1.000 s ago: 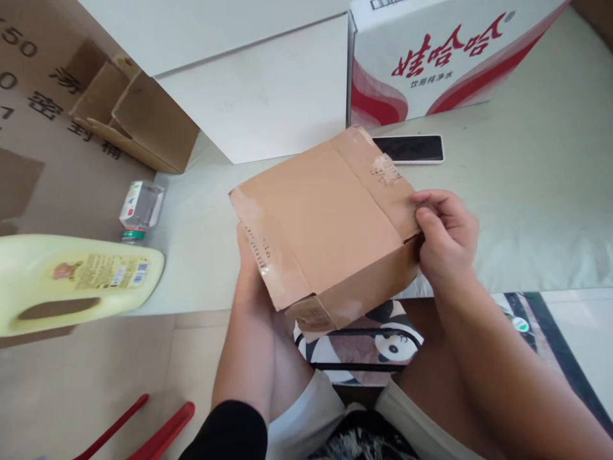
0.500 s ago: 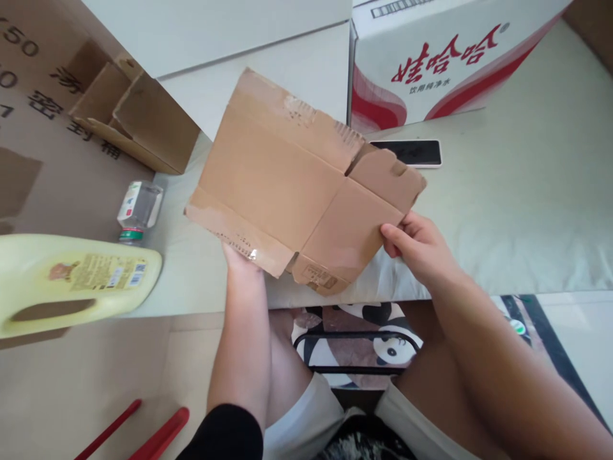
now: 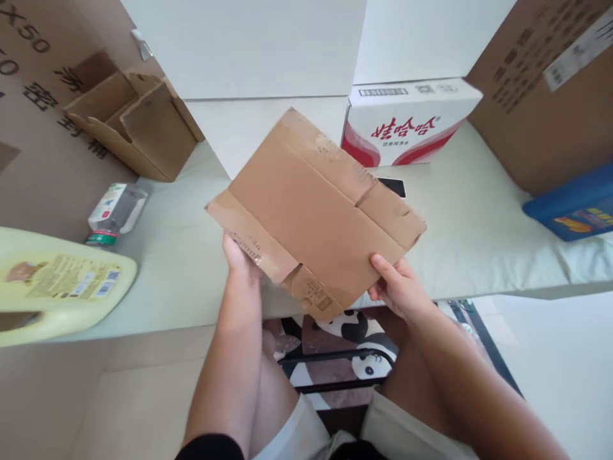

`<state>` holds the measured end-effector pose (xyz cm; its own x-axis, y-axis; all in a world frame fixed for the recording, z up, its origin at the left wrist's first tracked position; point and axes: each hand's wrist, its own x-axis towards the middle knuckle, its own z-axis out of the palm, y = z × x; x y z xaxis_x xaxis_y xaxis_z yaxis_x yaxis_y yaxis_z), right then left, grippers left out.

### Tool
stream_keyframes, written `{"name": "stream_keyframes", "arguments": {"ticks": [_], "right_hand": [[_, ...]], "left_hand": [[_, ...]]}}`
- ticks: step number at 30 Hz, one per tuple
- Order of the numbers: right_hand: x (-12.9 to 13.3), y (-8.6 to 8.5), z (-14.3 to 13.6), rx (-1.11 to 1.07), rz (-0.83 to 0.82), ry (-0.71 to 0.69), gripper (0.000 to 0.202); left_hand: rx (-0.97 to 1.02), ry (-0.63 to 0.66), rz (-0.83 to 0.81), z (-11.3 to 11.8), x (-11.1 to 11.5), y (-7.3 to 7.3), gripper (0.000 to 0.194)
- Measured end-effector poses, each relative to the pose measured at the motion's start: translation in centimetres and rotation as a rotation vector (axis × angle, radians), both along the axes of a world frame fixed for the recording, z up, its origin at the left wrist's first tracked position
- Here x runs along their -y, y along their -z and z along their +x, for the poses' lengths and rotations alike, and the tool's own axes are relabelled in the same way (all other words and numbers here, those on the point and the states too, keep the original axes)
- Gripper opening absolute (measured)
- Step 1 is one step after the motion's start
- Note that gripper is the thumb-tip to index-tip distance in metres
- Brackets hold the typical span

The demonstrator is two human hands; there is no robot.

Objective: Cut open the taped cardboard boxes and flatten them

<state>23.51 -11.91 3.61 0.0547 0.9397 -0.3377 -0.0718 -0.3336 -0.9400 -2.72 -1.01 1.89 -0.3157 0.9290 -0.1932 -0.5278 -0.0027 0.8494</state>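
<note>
Now the cardboard box (image 3: 299, 198) is being held, flattened, on the person's side of the white-and-red carton (image 3: 407, 128), its end panel (image 3: 354, 255) no longer folding down as a second ago but spreading level, so it is seemingly handling as one sheet. The right hand (image 3: 396, 284) is pinching that panel's edge, thumb on top; the left hand (image 3: 239, 255) is reaching underneath, its finger opening impossible to tell.

The cardboard (image 3: 311, 211) conceals the fingers of the left hand (image 3: 238, 259) and part of the phone (image 3: 394, 187). Picture edges truncate the yellow jug (image 3: 71, 281) (left) and blue container (image 3: 569, 207) (right).
</note>
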Motion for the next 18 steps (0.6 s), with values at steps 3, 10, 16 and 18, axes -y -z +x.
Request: {"name": "stream_keyframes", "arguments": {"ticks": [3,10,16,18], "right_hand": [[2.8,-1.1,2.9,0.108,-0.002,0.170,0.048],[8.4,-3.9,14.6,0.578,0.136,0.669,0.028],[1.4,-6.9,23.2,1.186,0.169,0.604,0.045],[-3.7,-6.8,25.2,1.148,0.249,0.519,0.027]], "left_hand": [[-0.010,0.110,-0.104,-0.1,-0.1,-0.1,0.029],[-0.051,0.212,-0.184,0.9,0.5,-0.7,0.028],[-0.093,0.235,-0.115,1.3,0.1,-0.1,0.028],[-0.092,0.232,-0.093,1.3,-0.1,0.1,0.028]]}}
